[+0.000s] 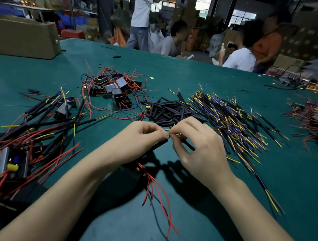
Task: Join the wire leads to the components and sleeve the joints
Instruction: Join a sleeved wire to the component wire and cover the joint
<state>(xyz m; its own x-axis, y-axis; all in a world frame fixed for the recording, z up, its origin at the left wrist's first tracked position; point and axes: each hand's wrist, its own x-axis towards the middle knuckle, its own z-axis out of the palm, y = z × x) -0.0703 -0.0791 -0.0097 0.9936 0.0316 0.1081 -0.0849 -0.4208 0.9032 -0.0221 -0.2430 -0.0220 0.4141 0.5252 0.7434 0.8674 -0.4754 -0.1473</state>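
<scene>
My left hand (pixel 143 136) and my right hand (pixel 194 140) meet fingertip to fingertip above the green mat (pixel 195 208). Between them they pinch bare wire ends at a small joint (pixel 169 135). My right hand also holds a black sheathed lead (pixel 187 145) with a yellow wire. A black sleeve (pixel 157 145) runs down under my left hand. Below my left wrist hangs a dark component, mostly hidden, with red wires (pixel 160 194) trailing toward me. Black sleeve pieces (pixel 166 111) lie piled just beyond my hands.
Black box components with red wires (pixel 115 88) lie at centre left. Yellow and purple leads (pixel 236 118) fan out at right. Joined assemblies (pixel 26 129) cover the left side. A cardboard box (pixel 24 37) stands far left. Several people sit and stand beyond the table.
</scene>
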